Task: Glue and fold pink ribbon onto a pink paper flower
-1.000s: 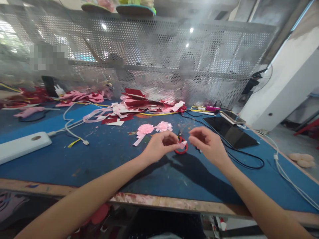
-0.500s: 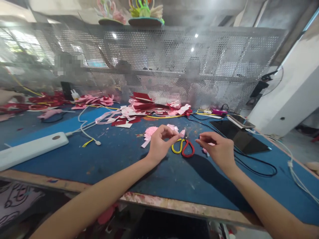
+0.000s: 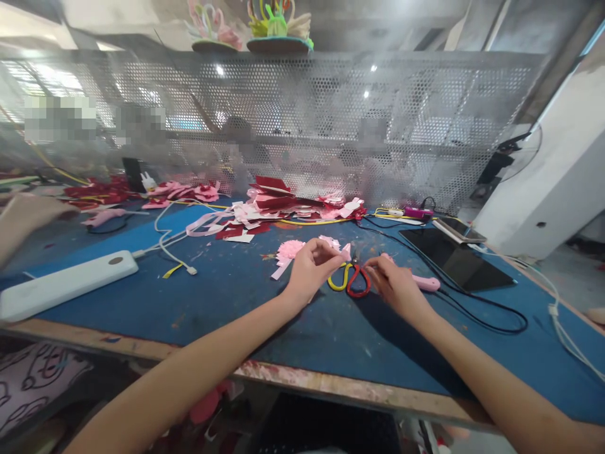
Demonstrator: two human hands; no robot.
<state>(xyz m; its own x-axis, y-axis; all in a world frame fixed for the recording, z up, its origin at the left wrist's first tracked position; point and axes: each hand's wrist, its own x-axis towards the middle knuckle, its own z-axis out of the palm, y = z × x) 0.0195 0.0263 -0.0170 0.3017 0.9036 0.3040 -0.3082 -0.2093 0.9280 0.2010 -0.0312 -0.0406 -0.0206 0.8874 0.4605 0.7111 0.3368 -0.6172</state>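
In the head view, the left hand (image 3: 312, 268) is pinching a small pink paper piece (image 3: 346, 252) between thumb and fingertips, holding it just above and left of the scissors (image 3: 352, 280). The scissors, with one yellow and one red loop, are lying flat on the blue table (image 3: 227, 302). The right hand (image 3: 394, 284) is reaching down to the red loop from the right, its fingertips touching or almost touching it; whether they are gripping it cannot be told. A pink paper flower (image 3: 289, 250) is lying just left of the scissors, behind the left hand. A black tablet (image 3: 454, 258) is resting well right of the scissors, and a white power strip (image 3: 66, 284) is sitting far left.
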